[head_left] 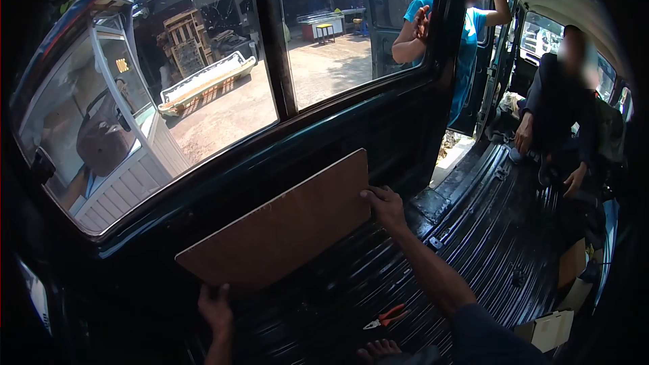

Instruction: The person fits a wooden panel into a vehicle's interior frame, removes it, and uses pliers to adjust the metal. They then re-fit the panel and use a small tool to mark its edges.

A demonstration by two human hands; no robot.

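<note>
A flat brown board [284, 223] leans against the dark inner side wall of a van, below the side window [223, 74]. My left hand [215, 305] grips the board's lower left edge. My right hand [384, 204] presses on its right edge, fingers curled around the corner. The board stands on the ribbed black van floor [473, 243].
Orange-handled pliers [387, 316] lie on the floor near my bare foot [378, 349]. Cardboard pieces [551, 328] lie at the right. One person in dark clothes [561, 108] sits further inside. Another in a blue shirt [466, 33] stands at the open side door.
</note>
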